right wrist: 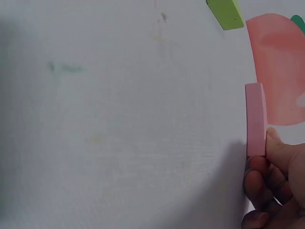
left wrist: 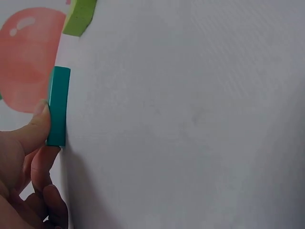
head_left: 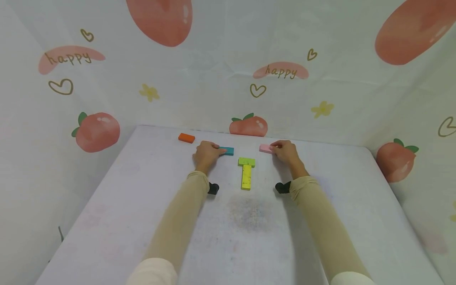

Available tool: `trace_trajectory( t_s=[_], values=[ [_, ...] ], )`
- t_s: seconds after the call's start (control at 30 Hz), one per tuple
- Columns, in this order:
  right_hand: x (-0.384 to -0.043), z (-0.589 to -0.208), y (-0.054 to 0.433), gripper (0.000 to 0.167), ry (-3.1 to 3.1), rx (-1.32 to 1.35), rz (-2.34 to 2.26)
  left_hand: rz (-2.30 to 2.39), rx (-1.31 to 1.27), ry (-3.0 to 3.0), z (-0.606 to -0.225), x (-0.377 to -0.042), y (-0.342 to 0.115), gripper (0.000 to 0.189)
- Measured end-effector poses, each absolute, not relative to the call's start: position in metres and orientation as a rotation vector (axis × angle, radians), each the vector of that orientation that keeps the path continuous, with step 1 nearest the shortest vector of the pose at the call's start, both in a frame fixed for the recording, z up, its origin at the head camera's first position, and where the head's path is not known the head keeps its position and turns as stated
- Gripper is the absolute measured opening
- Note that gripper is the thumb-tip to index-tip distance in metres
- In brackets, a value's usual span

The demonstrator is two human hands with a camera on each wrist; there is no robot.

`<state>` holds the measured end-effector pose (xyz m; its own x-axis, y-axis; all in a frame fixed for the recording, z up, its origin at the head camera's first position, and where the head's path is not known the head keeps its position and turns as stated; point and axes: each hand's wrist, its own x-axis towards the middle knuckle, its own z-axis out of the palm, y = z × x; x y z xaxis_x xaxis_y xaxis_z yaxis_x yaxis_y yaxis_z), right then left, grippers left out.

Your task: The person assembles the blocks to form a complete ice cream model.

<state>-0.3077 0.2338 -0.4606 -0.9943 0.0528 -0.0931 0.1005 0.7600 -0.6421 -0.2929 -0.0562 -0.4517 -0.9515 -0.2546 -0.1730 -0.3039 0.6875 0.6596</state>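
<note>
In front of you, a pale backdrop (head_left: 213,47) rises behind the white table (head_left: 107,221), and it is printed with red fruits (head_left: 97,132), yellow flowers (head_left: 149,92), golden heart outlines (head_left: 61,87) and pinkish bands (head_left: 67,58) lettered "happy". Nearer you, a greyish, speckled smudge (head_left: 249,211) marks the middle of the table, and the right wrist view shows you a faint green stain (right wrist: 66,67) on it
</note>
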Motion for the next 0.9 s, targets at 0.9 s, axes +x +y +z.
trace_trajectory(
  t_s=[0.9],
  values=[
    [-0.318,-0.456,0.210,0.032,2.781,0.154,-1.023,1.030,-0.413,2.804,-0.444,-0.294,-0.028,0.023]
  ],
)
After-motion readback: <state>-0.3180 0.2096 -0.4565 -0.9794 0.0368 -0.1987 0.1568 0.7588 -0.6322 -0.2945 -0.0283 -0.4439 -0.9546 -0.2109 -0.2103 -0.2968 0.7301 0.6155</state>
